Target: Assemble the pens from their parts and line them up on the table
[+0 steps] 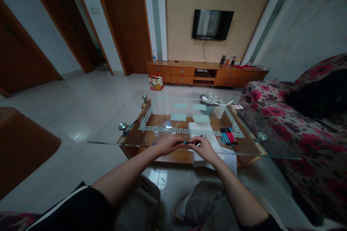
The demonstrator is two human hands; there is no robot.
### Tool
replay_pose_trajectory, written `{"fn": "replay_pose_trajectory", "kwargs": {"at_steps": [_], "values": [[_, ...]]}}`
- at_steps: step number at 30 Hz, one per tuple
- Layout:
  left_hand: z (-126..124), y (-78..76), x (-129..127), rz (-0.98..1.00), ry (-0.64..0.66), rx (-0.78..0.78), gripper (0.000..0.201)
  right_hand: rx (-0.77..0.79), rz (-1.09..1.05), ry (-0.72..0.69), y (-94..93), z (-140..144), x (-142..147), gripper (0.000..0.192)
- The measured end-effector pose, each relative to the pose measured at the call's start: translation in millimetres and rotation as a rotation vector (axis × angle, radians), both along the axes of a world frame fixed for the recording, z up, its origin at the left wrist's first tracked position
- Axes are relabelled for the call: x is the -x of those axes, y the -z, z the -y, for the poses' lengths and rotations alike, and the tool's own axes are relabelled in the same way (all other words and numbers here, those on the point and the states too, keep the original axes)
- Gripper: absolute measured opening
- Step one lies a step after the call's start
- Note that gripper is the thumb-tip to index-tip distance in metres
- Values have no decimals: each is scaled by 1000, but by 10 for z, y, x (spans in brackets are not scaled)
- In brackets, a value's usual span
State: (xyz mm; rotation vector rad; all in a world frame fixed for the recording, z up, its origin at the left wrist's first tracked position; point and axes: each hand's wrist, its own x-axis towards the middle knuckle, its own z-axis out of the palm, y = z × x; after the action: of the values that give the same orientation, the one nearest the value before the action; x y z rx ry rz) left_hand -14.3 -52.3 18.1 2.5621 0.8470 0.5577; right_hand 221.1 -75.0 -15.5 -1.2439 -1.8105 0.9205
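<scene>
both hands met over the near edge of the glass table (114, 142): left hand (167, 144) and right hand (204, 148) each pinched one end of a pen (187, 142), held level. best practice, in my judgement: pull straight along its axis, above the white paper (202, 130).

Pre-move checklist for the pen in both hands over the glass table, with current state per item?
1. Pen held at both ends by left hand and right hand: ok.
2. Grip firmness on the pen: cannot tell, fingers cover the ends.
3. Cap on or off: cannot tell, too small and dark.
4. White paper lying flat under the hands: ok.
5. Row of pens apart from the right hand, not touched: ok.
6. Stray pen near the left edge of the glass table, close to falling: not ok.
</scene>
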Motion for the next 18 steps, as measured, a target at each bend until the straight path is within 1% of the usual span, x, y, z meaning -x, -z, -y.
{"fn": "replay_pose_trajectory", "kwargs": {"at_steps": [2,4,5,8,9,13,18], "values": [[9,-15,-10,22,17,1,31,-6,-36,16,-17,10,19,35],[13,-19,-16,39,26,-6,30,6,-30,16,-49,27,28,37],[14,-18,-18,45,25,-11,29,17,-6,11,-63,35,26,39],[15,-12,-16,49,7,-21,28,31,82,-14,-83,46,6,56],[17,-12,-14,46,1,-22,28,22,97,-18,-81,45,-2,58],[28,-21,-7,30,6,-19,27,-16,105,-17,-52,29,-21,51],[26,-5,-7,25,-4,-11,27,-16,58,22,-31,7,-19,33]]}}
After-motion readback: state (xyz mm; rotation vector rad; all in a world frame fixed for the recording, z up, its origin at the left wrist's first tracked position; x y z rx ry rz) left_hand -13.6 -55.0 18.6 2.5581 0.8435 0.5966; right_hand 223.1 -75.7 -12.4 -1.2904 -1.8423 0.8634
